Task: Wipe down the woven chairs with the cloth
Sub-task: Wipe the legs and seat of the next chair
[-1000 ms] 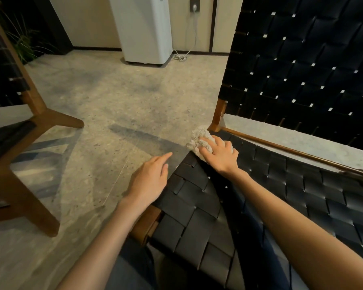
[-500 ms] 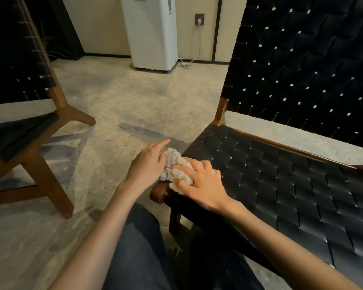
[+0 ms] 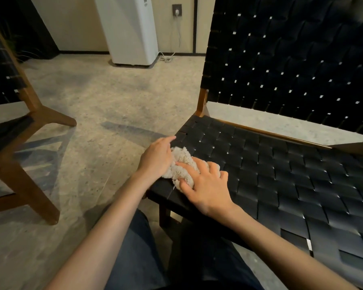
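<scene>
My right hand point(image 3: 205, 185) curls over the fluffy cream cloth point(image 3: 179, 162), bunching it on the near corner of the black woven-strap chair point(image 3: 281, 174) seat so I can press as I rub. My left hand point(image 3: 156, 159) lies relaxed at the seat edge, touching the cloth, probably to steady it. The cloth's underside is hidden, and the second wooden-framed chair point(image 3: 23, 147) is cut off at the left.

One wide-angle view, worn on the head, looks forward and down, close over a corner of the woven chair point(image 3: 281, 174) seat, with floor point(image 3: 105, 114) and wall point(image 3: 80, 21) beyond
</scene>
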Motion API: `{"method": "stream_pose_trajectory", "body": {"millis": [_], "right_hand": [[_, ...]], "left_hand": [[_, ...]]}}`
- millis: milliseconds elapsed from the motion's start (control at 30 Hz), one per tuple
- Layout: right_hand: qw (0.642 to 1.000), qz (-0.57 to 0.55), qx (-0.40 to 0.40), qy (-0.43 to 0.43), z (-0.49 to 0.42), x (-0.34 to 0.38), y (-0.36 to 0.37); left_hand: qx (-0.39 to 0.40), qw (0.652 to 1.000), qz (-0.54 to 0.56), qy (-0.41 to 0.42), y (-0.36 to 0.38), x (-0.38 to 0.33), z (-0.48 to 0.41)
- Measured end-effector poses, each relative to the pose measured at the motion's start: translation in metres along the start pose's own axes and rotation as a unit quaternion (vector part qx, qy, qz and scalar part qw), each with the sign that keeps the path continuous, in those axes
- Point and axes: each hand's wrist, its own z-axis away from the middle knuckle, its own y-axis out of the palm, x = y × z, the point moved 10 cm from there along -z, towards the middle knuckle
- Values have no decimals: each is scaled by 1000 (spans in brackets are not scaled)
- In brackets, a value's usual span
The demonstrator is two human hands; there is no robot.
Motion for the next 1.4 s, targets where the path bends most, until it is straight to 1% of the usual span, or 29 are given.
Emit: {"method": "stream_pose_trajectory", "body": {"millis": [67, 133, 200, 300, 400, 500, 600, 767, 967, 1067, 1133, 1200, 1300, 1400], "right_hand": [[999, -5, -12, 41, -14, -19, 3], [997, -14, -27, 74, -29, -37, 6], [994, -22, -28, 102, -48, -57, 12], [990, -33, -22, 138, -81, -89, 20], [986, -39, -18, 160, -115, -116, 26], [981, -43, -14, 189, -148, -139, 31], [975, -55, -18, 214, -178, -156, 33], [974, -38, -8, 223, -211, -180, 33], [963, 8, -21, 267, -222, -203, 28], [957, 21, -29, 287, -217, -215, 27], [962, 9, -26, 272, -212, -219, 24], [973, -6, -15, 232, -201, -217, 22], [985, -26, -12, 169, -171, -198, 18], [993, -22, -3, 115, -136, -172, 16]], "left_hand": [[23, 999, -25, -8, 13, 1, -6], [68, 995, -71, 23, 31, -3, -11], [92, 988, -114, 58, 46, -7, -20], [109, 981, -148, 62, 60, -5, -38], [127, 965, -218, 68, 78, -3, -56], [124, 958, -249, 72, 90, -3, -72], [123, 954, -260, 83, 100, -7, -88], [121, 955, -258, 87, 111, -7, -100], [107, 954, -252, 120, 111, -16, -98], [104, 963, -223, 114, 109, -18, -96], [94, 965, -224, 96, 106, -15, -94], [96, 966, -228, 77, 105, -13, -92], [109, 963, -237, 71, 106, -13, -92], [119, 967, -215, 60, 100, -10, -85]]}}
